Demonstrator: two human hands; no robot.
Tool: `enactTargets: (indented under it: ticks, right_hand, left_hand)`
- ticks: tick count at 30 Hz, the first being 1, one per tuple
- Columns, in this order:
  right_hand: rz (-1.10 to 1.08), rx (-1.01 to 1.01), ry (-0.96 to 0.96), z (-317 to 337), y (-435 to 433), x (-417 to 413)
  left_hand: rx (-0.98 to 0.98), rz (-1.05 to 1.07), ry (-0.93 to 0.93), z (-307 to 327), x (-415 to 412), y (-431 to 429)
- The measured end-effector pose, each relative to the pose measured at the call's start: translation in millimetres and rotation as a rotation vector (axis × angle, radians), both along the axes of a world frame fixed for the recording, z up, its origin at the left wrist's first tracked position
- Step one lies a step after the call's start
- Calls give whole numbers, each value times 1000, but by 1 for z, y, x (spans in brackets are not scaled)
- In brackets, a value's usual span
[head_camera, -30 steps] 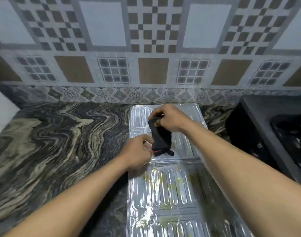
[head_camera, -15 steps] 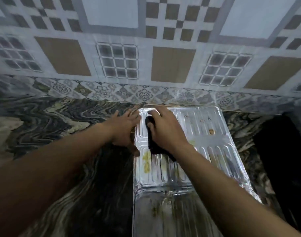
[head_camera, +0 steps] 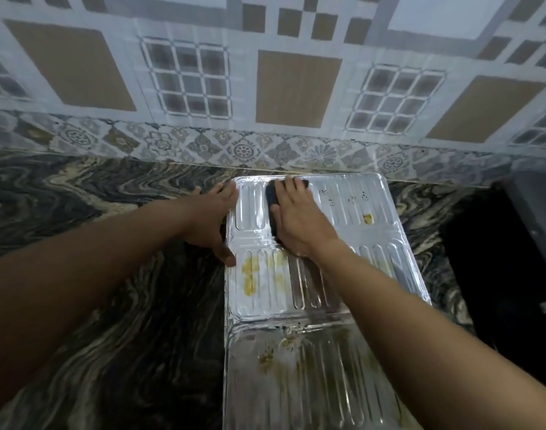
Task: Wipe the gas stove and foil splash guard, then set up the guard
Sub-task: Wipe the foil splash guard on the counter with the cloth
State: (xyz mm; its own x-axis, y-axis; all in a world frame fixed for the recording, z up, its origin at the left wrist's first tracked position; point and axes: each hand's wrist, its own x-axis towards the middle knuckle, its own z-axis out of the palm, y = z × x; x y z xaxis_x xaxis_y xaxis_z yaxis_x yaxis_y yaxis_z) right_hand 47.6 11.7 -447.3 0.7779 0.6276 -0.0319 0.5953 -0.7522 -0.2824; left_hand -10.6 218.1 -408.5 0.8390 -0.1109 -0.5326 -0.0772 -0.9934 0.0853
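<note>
So the foil splash guard (head_camera: 299, 305) is lying flat on the swirly dark marble counter (head_camera: 110, 305), its far end right up near the patterned tile wall (head_camera: 296, 88). The right hand (head_camera: 296, 221) is flat on top of a dark cloth (head_camera: 273, 200), fingers stretched out and pressing it down onto the far panel rather than curled around it. Compared with half a second ago, that hand and the cloth have slid further up the panel, so the fingertips now sit almost at the guard's far rim (before, they were about mid-panel).

The left hand (head_camera: 213, 221) lies open on the counter against the guard's left edge, fingers spread, thumb just touching the rim where the yellow smears start. It's pretty much where it was half a second ago, bracing the side. A second ago both hands were up off the foil, bunching the cloth between them, so that's the bigger change.

Yellowish grease stains (head_camera: 250, 274) are plain to see on the left part of the middle panel, there's a small yellow spot (head_camera: 368, 218) on the far panel to the right of the hand, and brownish grime (head_camera: 284, 352) on the nearest panel. Dark shape on the far right is probably the gas stove (head_camera: 532, 212), but it's too dim to make out anything.
</note>
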Motion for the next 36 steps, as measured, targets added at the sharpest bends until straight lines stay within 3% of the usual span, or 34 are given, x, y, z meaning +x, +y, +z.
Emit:
enactTargets:
  ticks: [9,20,23,29,36]
  right_hand:
    - [-320,-87,23,2,-95,40]
    - [-559,-79,63,5,-114,-24]
    - [-433,-58,3,5,-79,-42]
    - [9,82,103,7,2,-82]
    - [369,63,189,8,-17,-99]
  left_hand:
    - [78,7,29,4,1,-5]
    - [66,-10,49,9,2,-6]
    - [53,-34,27,8,0,-4]
    - [21,-65,-14,13,1,4]
    - [2,-70,-3,9,2,9]
